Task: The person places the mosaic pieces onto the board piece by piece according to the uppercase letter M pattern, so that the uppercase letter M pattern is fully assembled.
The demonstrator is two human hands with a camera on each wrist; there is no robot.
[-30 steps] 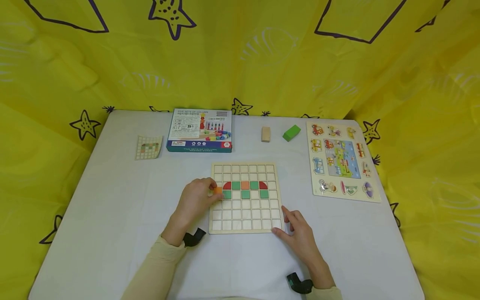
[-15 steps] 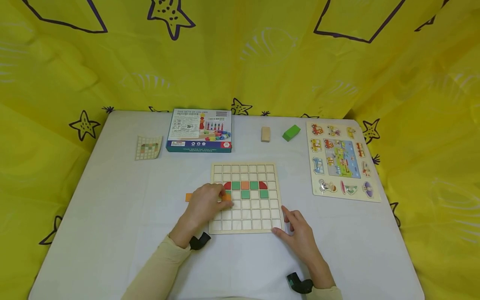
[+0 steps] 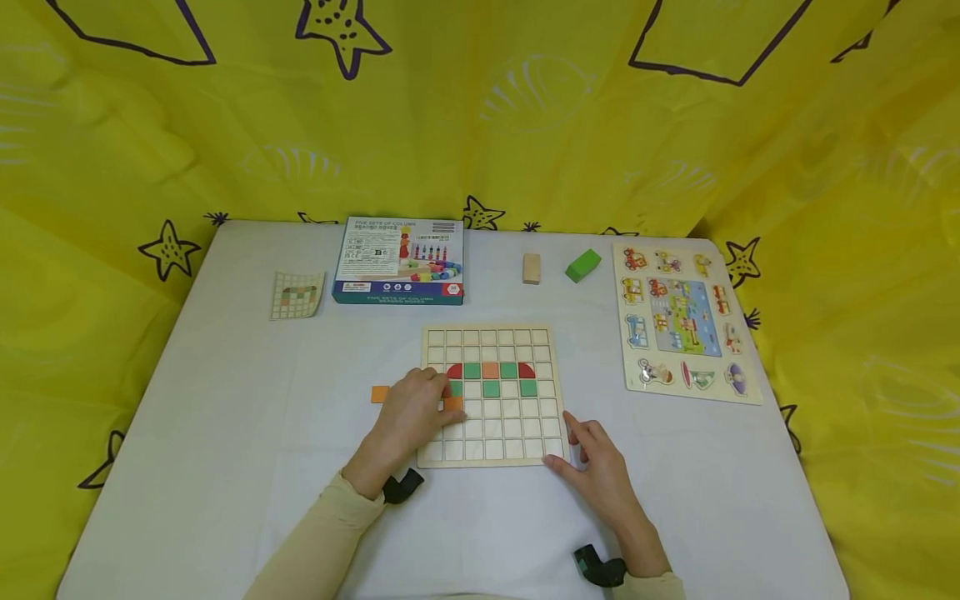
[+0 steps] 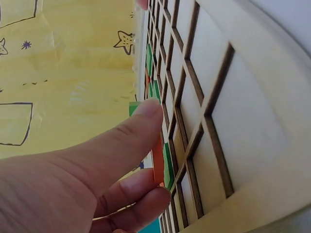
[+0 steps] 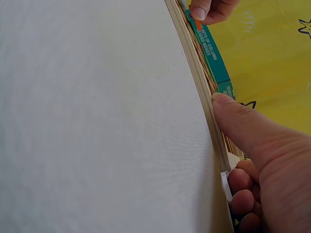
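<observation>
My left hand pinches an orange square tile between thumb and fingers. It holds the tile over the left part of a wooden grid board, just below a green tile. In the left wrist view the orange tile stands on edge between thumb and fingertips, close over the grid. Red, green and orange tiles form two rows on the board. Another orange tile lies on the table, left of the left hand. My right hand grips the board's near right corner, thumb on the near edge, fingers along the side.
Behind the board stand a boxed toy set, a plain wooden block and a green block. A pattern card lies at the back left. A picture puzzle board is on the right. Yellow curtains surround the table.
My left hand has carried the orange tile from the board's left edge rightward and slightly nearer, then lowered it a little. The other orange tile has come into sight. The right hand stays put.
</observation>
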